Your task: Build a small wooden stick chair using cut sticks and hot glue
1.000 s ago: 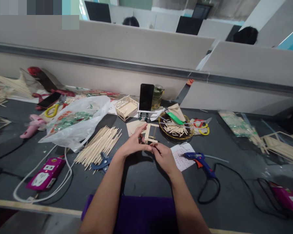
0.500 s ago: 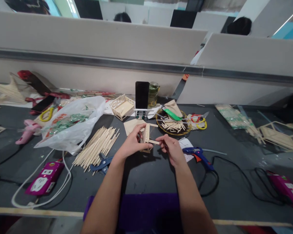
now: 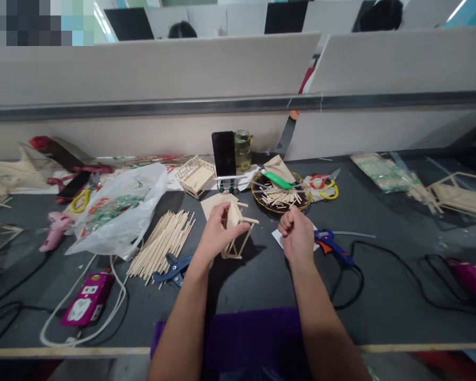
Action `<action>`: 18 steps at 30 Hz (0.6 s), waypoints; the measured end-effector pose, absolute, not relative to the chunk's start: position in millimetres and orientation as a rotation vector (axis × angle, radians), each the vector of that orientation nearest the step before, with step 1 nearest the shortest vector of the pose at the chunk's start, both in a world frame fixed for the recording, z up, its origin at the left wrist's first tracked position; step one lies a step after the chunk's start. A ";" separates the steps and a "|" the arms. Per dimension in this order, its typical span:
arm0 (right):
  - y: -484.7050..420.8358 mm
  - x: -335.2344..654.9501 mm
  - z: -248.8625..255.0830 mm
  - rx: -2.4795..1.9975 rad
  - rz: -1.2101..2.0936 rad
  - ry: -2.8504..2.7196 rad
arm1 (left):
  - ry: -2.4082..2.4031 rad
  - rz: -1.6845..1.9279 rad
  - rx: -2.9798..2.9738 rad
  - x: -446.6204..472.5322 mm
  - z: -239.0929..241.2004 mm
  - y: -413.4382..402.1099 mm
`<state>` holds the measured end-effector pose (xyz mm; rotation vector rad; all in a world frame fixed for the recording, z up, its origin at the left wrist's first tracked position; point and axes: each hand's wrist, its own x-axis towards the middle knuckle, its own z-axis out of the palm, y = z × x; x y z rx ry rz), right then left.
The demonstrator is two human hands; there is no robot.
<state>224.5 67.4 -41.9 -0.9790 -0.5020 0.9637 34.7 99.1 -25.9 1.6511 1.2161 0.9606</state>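
Note:
My left hand is closed around a small frame of glued wooden sticks, tilted above the dark desk. To the right of the frame, and apart from it, my right hand is curled into a loose fist; whether it holds anything I cannot make out. A blue glue gun lies just right of that hand on a white paper. A round tray of short sticks sits just beyond both hands.
A bundle of long sticks and blue cutters lie to the left, beside a plastic bag. A phone on a stand, a jar and a finished stick box stand at the back. A magenta power strip with cables lies near left.
My right hand let go of the frame and moved right, closing into a fist. My left hand tipped the frame and lowered it slightly. The view shifted down.

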 end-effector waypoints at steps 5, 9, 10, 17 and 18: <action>71.9 225.1 -47.0 -1.036 0.916 -0.446 | 1.462 0.788 2.146 36.0 -19.6 95.1; 75.7 228.0 -48.2 -1.037 0.924 -0.428 | 1.354 0.536 2.484 48.4 -24.3 95.8; 76.5 228.6 -48.4 -1.039 0.923 -0.431 | 1.319 0.488 2.552 52.7 -26.5 95.7; 79.2 231.5 -47.6 -1.032 0.930 -0.402 | 1.201 0.273 2.745 76.6 -35.0 91.4; 79.2 231.8 -47.2 -1.024 0.933 -0.397 | 1.203 0.258 2.733 76.9 -34.9 91.5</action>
